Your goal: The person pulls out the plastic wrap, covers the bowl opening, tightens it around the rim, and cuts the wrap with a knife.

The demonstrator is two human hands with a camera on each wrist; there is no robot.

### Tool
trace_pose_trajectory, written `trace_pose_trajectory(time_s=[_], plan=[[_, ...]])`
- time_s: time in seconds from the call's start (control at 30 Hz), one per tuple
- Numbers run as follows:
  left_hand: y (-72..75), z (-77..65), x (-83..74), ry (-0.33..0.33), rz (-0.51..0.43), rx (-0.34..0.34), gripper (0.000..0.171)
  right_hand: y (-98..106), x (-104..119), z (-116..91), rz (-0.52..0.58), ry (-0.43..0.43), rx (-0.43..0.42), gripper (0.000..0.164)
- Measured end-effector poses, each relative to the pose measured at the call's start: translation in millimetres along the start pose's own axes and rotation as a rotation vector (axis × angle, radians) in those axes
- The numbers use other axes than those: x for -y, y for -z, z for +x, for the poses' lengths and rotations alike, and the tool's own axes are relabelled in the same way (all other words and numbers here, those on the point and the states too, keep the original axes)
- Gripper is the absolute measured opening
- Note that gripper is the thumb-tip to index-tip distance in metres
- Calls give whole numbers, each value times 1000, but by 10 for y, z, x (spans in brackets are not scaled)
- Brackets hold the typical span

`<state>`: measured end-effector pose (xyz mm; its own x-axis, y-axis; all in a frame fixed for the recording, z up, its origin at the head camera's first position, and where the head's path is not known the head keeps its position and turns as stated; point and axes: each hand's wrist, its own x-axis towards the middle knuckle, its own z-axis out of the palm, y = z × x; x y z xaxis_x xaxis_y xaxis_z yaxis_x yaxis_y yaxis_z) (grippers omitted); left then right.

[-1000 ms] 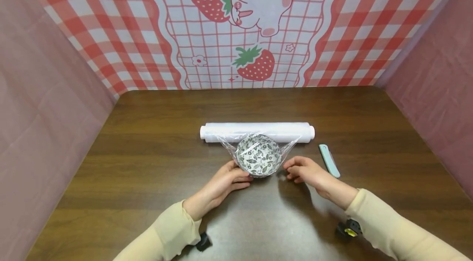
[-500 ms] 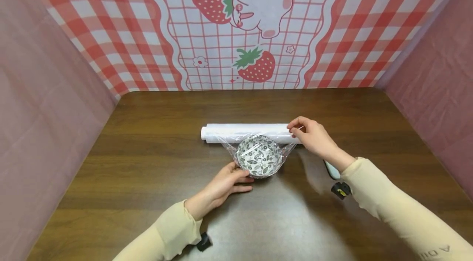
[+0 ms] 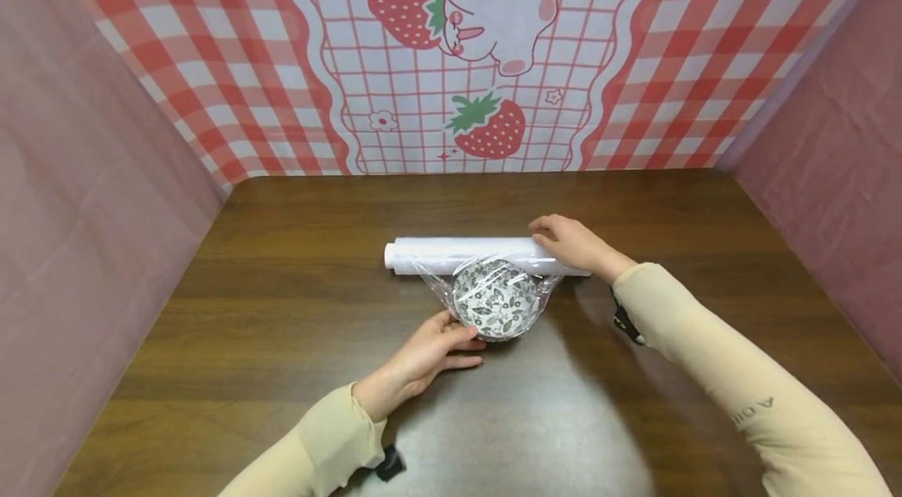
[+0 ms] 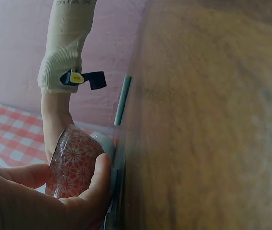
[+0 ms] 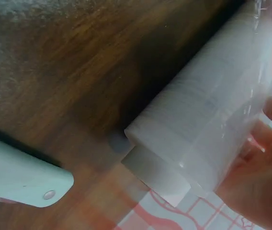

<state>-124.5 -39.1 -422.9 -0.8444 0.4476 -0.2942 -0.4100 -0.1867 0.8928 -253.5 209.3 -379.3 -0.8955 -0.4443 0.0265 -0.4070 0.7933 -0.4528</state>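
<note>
My left hand (image 3: 437, 352) grips the near left side of a small bowl (image 3: 496, 301), thumb at the rim and fingers low on the outer wall. Dark leaves pattern the bowl's inside; its outside shows reddish with white flowers in the left wrist view. Clear plastic wrap (image 3: 553, 286) stretches over the bowl from a white roll (image 3: 461, 248) lying behind it. My right hand (image 3: 572, 244) is over the roll's right part, covering some of it. In the right wrist view, its loosely bent fingers are beside the roll (image 5: 203, 100), right at the film.
A mint-green folding knife (image 5: 26, 170) lies on the brown wooden table (image 3: 282, 325), right of the roll; the right forearm hides it in the head view. A checked strawberry-print cloth (image 3: 486, 90) stands behind the table, with pink cloth (image 3: 63, 192) at the sides.
My right hand has moved from beside the bowl, up and back to the roll's right end, then slightly left along it. My left hand stays on the bowl.
</note>
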Motion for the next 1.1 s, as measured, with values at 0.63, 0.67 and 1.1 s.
trace_pose_trajectory(time_s=[0.63,0.67,1.1], plan=[[22,15,10,3,3,-30,47,97,23,-16,0,-56,248,45],[22,14,11,4,3,-30,47,104,21,-20,9,-64,264,48],[44,19,13,-5,40,-41,48,111,75,-29,-33,-47,248,46]])
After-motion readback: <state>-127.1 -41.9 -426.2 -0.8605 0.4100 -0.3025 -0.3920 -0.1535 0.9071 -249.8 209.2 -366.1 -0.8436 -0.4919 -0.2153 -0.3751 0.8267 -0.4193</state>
